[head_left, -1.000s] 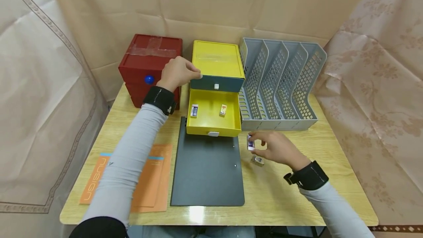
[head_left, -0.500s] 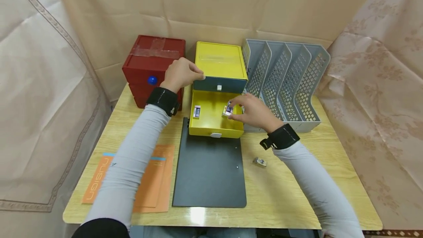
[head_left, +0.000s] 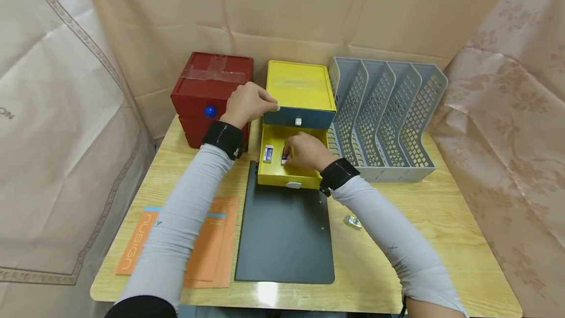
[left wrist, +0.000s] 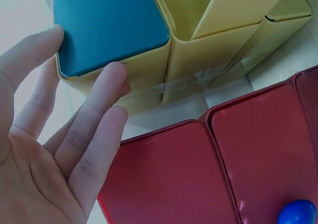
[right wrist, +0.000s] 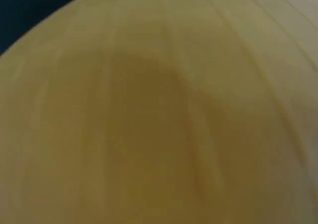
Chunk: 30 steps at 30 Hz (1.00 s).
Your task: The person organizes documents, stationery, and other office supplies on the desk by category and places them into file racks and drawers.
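Observation:
My right hand (head_left: 305, 151) reaches into the pulled-out yellow drawer (head_left: 282, 180) and pinches a small eraser (head_left: 286, 156) with a dark sleeve and white end, low over the drawer floor. A similar eraser (head_left: 268, 153) lies in the drawer's left part. The left hand (head_left: 248, 104) is at the front left corner of the yellow drawer unit (head_left: 300, 80). In the left wrist view, extended fingertips touch the edges around its dark teal upper drawer front (left wrist: 114, 25). The right wrist view is a blur of wood grain.
Left stands a red drawer unit (head_left: 212, 97) with a blue knob (head_left: 210, 111); right, a grey file rack (head_left: 388, 174). A dark clipboard-like board (head_left: 284, 239) lies in front, orange folders (head_left: 212, 249) beside it. A small shiny block (head_left: 353, 222) sits on the table (head_left: 446, 239).
My right hand has carried the eraser from the table beside the drawer leftward into it and lowered it. It now hides the small yellowish block seen there earlier. The left hand stays at its corner.

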Available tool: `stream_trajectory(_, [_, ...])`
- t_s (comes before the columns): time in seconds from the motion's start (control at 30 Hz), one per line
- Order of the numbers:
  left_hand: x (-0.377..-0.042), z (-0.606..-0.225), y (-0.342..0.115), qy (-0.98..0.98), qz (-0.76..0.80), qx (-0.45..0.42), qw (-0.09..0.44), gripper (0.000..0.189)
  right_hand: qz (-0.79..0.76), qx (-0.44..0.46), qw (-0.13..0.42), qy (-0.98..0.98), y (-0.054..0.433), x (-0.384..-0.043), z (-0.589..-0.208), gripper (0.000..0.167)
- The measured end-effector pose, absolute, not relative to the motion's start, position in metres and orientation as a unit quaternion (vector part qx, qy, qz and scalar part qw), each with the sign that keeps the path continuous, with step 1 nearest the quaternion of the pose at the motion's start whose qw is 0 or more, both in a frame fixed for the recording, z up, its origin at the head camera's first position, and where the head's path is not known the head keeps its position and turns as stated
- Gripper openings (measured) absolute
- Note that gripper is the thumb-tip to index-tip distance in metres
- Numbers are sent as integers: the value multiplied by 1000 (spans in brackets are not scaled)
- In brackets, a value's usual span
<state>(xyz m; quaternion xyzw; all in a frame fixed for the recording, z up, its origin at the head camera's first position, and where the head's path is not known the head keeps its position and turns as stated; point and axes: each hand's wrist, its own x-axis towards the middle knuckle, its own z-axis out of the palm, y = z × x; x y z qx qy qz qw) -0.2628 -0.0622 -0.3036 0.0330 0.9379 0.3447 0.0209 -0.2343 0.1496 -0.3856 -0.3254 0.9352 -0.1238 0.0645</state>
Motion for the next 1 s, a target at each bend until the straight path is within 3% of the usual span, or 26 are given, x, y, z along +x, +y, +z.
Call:
stream_trajectory(0.7, [-263,-305,-64,936,348,35,25,30,-158,-322,65,931,152,-228,-407,22])
stream_trajectory(1.0, [-264,-305,-63,938,344,44,18,30,-146,-340,28,928,159,-204,-384,32])
